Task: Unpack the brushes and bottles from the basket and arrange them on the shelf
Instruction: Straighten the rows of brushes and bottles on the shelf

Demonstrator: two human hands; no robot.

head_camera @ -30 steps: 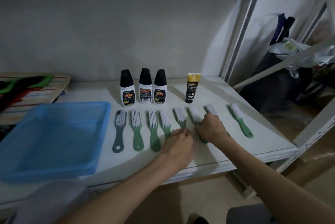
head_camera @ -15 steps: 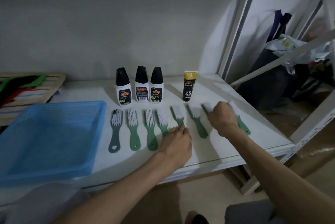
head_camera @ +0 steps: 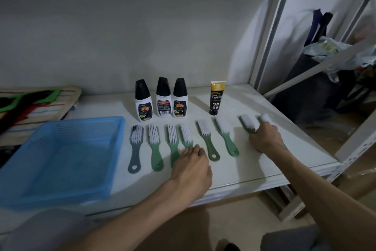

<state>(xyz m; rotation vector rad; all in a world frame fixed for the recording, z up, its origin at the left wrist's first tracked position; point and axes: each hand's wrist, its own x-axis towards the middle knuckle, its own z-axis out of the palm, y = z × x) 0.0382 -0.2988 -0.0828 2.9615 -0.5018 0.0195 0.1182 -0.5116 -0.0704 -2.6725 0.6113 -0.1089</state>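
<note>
Several brushes lie in a row on the white shelf point(head_camera: 254, 171): one grey brush point(head_camera: 134, 147) at the left, the rest green. My left hand point(head_camera: 191, 167) lies over the handle of the fourth brush point(head_camera: 186, 135), fingers closed on it. Further right, my right hand point(head_camera: 266, 138) grips the handle of the second brush from the right point(head_camera: 247, 123). The last brush point(head_camera: 264, 117) lies close beside it, its handle partly hidden. Three white bottles point(head_camera: 163, 97) with black caps and a black-and-gold tube point(head_camera: 216, 98) stand behind the row. The blue basket point(head_camera: 114, 149) at left holds nothing.
A striped mat point(head_camera: 40, 104) lies at the shelf's far left behind the basket. A white shelf upright point(head_camera: 270, 33) rises at the back right. Bags point(head_camera: 317, 79) sit beyond the diagonal brace on the right. The shelf's front edge runs just below my wrists.
My right hand has moved right from the sixth brush to the two rightmost ones, and the seventh brush has shifted right, away from the sixth. My left hand has stayed on the fourth brush.
</note>
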